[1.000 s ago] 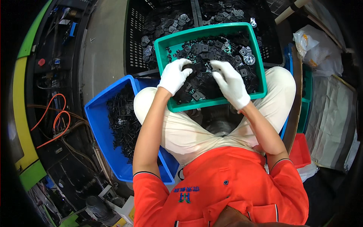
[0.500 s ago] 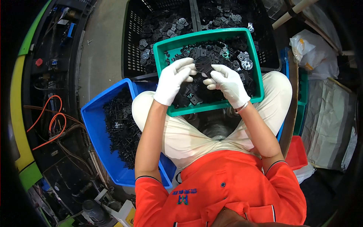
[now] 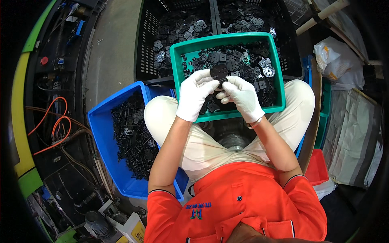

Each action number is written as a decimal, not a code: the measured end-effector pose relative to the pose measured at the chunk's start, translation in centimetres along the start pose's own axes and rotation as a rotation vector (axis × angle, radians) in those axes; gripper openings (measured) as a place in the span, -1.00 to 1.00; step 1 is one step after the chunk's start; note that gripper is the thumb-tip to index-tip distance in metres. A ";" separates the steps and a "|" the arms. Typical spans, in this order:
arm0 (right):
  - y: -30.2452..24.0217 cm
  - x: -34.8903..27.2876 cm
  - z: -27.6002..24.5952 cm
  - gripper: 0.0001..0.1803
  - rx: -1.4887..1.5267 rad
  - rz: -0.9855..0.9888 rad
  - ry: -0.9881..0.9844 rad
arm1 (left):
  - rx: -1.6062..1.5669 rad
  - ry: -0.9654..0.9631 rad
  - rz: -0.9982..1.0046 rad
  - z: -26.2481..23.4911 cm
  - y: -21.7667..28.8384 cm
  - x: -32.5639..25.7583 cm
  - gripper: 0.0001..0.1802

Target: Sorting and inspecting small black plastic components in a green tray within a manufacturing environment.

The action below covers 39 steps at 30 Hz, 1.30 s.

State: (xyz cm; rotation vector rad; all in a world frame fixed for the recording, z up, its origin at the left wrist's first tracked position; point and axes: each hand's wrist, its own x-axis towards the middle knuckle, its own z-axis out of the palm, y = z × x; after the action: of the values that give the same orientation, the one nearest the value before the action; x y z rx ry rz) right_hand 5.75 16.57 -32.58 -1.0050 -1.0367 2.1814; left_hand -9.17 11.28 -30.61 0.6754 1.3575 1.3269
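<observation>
Gloved left hand point(image 3: 196, 95) pinching a dark round part point(image 3: 219, 72) at its fingertips, right hand point(image 3: 244, 97) at the part's near edge, its grip hard to tell, green tray point(image 3: 223, 40) of black pieces point(image 3: 233, 62) below both.

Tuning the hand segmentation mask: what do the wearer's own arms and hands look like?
Left hand and right hand: plain white fabric gloves, ending at the wrists. Forearms bare. Short orange-red fabric sleeves, hems edged in thin dark-and-white trim. Thin band at the right wrist; glove cuff or bracelet, can't tell.
</observation>
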 end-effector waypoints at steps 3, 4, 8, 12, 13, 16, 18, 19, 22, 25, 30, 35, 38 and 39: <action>-0.1 0.0 0.5 -0.73 -0.064 -0.005 0.020 | 0.018 0.022 -0.015 -0.1 -0.4 0.1 -0.67; -0.1 0.0 0.5 -0.73 -0.064 -0.005 0.020 | 0.024 0.032 -0.025 -0.2 -0.5 0.1 -0.69; 0.4 0.1 0.5 -0.71 -0.064 -0.014 0.026 | 0.030 0.050 -0.024 -0.2 -0.6 0.3 -0.69; 1.2 0.3 0.0 -0.65 -0.068 -0.037 0.052 | -0.035 0.071 0.004 0.1 -0.5 0.7 -0.69; 1.2 0.3 0.0 -0.65 -0.067 -0.037 0.052 | -0.061 0.063 -0.008 0.1 -0.4 0.8 -0.69; 0.9 0.0 -0.1 -0.60 -0.076 -0.069 0.066 | -0.052 0.085 -0.016 -0.2 -0.8 1.2 -0.69; 1.0 0.0 -0.3 -0.60 -0.064 -0.076 0.076 | -0.082 0.056 -0.020 -0.5 -1.3 1.5 -0.69; 1.0 -0.1 -0.4 -0.60 -0.063 -0.076 0.079 | -0.114 0.030 -0.023 -0.6 -1.4 1.7 -0.68; 0.9 -0.3 -0.6 -0.61 -0.078 -0.055 0.088 | -0.217 0.075 0.014 -0.1 -0.4 2.2 -0.67; 0.8 -0.7 -0.6 -0.63 -0.064 -0.040 0.079 | -0.328 0.111 0.128 -2.5 1.3 5.6 -0.62; 0.6 -1.6 -2.2 -0.65 -0.068 -0.052 0.124 | 0.428 0.309 0.282 -4.7 1.7 8.5 -0.56; 0.7 -2.2 -3.3 -0.69 -0.098 -0.039 0.166 | 1.200 -0.185 0.154 -3.1 -2.7 4.5 -0.52; 1.0 -1.9 -3.3 -0.70 -0.081 -0.042 0.166 | 1.361 -0.290 0.106 -1.1 -2.9 3.9 -0.56; 0.9 -1.9 -3.1 -0.71 -0.087 -0.050 0.157 | 1.356 -0.314 0.085 -0.8 -2.8 3.8 -0.55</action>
State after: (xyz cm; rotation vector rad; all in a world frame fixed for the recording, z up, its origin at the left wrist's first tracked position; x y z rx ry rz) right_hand 9.19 16.04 -33.94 -1.1574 -1.0785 1.9971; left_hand -10.17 13.94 -34.50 1.7409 1.8538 0.1364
